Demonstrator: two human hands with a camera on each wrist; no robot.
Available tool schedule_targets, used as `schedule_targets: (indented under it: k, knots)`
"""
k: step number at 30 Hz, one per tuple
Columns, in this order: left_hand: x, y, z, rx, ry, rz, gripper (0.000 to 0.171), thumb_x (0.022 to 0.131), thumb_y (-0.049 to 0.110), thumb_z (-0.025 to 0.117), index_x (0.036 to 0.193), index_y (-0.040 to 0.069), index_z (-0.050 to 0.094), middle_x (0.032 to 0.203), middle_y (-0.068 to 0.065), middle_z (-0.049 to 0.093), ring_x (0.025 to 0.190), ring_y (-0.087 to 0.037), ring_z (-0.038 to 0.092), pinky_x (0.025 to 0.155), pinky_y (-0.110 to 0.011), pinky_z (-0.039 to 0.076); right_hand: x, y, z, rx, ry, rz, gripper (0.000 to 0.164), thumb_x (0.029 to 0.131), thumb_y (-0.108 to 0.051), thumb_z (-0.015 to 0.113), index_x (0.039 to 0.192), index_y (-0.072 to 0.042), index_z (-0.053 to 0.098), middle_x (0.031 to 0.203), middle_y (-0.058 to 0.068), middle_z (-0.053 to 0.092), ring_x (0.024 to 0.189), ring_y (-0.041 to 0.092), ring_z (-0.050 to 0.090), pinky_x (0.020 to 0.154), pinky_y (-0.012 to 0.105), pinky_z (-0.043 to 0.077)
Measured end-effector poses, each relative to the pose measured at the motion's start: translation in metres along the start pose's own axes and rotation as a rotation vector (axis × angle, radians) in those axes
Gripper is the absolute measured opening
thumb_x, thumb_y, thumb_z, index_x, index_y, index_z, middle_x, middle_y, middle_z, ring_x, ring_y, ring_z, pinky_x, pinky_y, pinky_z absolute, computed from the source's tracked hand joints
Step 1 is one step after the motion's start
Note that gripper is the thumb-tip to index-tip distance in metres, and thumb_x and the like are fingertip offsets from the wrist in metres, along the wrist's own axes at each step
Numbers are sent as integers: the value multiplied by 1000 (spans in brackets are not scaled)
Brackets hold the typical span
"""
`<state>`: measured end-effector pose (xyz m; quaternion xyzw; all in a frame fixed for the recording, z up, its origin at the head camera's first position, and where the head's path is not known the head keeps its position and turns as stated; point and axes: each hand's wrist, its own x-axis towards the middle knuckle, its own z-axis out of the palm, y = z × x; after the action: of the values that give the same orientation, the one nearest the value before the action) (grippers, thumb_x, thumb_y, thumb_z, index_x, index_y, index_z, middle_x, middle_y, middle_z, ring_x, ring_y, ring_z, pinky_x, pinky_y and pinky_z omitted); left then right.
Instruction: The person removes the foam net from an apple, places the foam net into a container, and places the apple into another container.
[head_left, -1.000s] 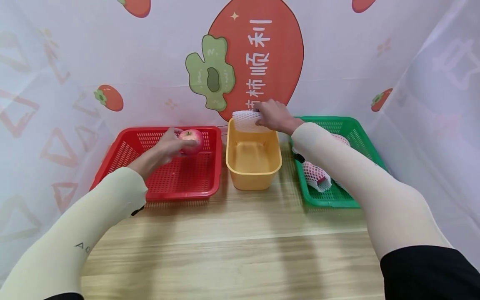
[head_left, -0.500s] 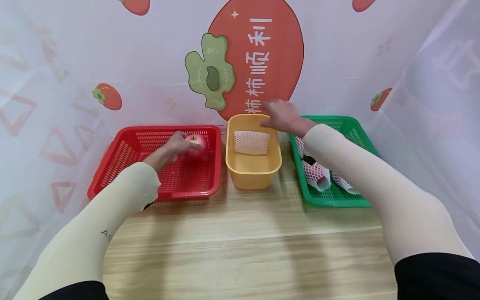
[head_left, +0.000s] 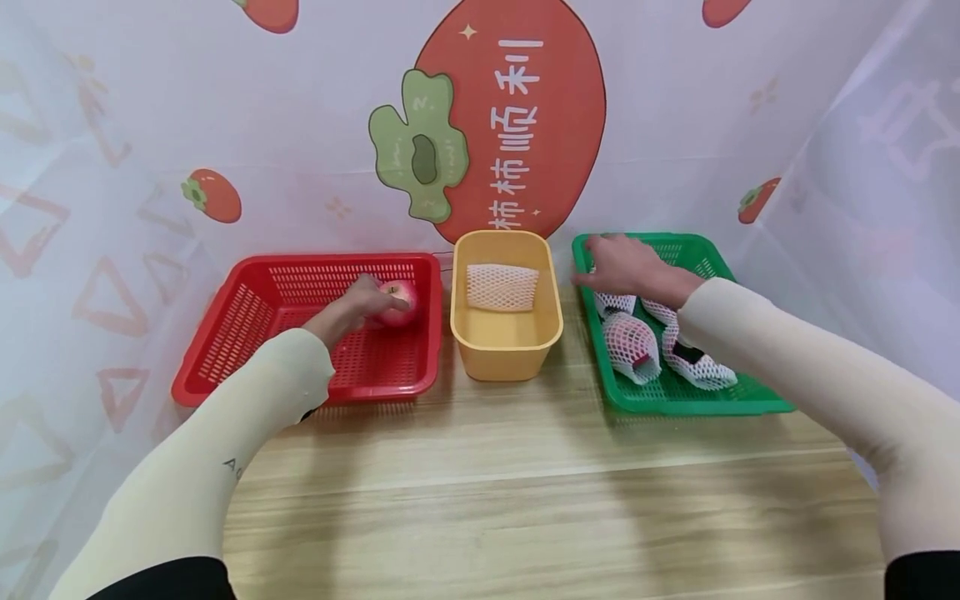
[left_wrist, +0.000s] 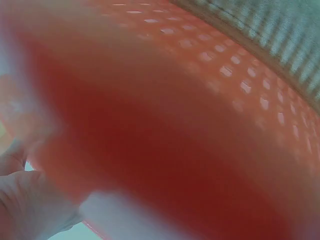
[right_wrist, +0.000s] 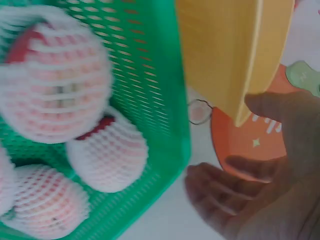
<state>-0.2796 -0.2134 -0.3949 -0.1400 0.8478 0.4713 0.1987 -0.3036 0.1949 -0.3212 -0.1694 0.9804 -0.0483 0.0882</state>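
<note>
Running near to far: woodgrain tabletop (head_left: 480, 500), then white-foam-net-wrapped pink fruits (head_left: 630, 343) in green perforated plastic basket (head_left: 697, 408). LH (head_left: 358, 300) curled on round pink-red apple (head_left: 399, 302), inside red perforated plastic basket (head_left: 386, 362). White foam net sleeve (head_left: 502, 287) in yellow plastic tub (head_left: 504, 360), ctr. RH (head_left: 622, 262) at green's far-L corner, fingers loose, nothing held; rim contact unclear. Persimmon-print backdrop (head_left: 300, 167) behind.

The white net (head_left: 501, 287) was in the right hand (head_left: 626, 265) a second ago, and now it lies in the yellow tub (head_left: 504, 329). That hand has gone from the tub to the green basket (head_left: 675, 406). The left hand (head_left: 355, 302) and its apple (head_left: 401, 301) have moved nearer the tub side of the red basket (head_left: 367, 367)
</note>
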Motion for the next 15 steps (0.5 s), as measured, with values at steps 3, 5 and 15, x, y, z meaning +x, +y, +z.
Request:
schedule_targets:
  k: [3, 5, 15]
  knots:
    - [0, 0, 1, 26, -1, -9, 71, 94, 17, 77, 145, -5, 34, 134, -21, 46, 120, -33, 47, 110, -47, 51, -14, 9, 5, 8, -104, 33, 59, 97, -40, 71, 131, 6, 56, 117, 25, 66, 94, 34, 66, 83, 50, 61]
    - [0, 0, 1, 51, 1, -19, 76, 94, 18, 78, 148, -4, 29, 138, -22, 41, 124, -35, 44, 112, -47, 48, -20, 16, 9, 13, -161, 53, 56, 97, -40, 72, 126, 5, 57, 108, 22, 66, 88, 31, 64, 74, 44, 59]
    - [2, 2, 7, 65, -51, -26, 71, 94, 14, 77, 145, -5, 31, 132, -22, 43, 118, -35, 47, 114, -49, 48, -38, 37, 29, 46, -375, 85, 45, 95, -45, 74, 86, -5, 56, 74, 3, 46, 65, 17, 45, 60, 31, 42]
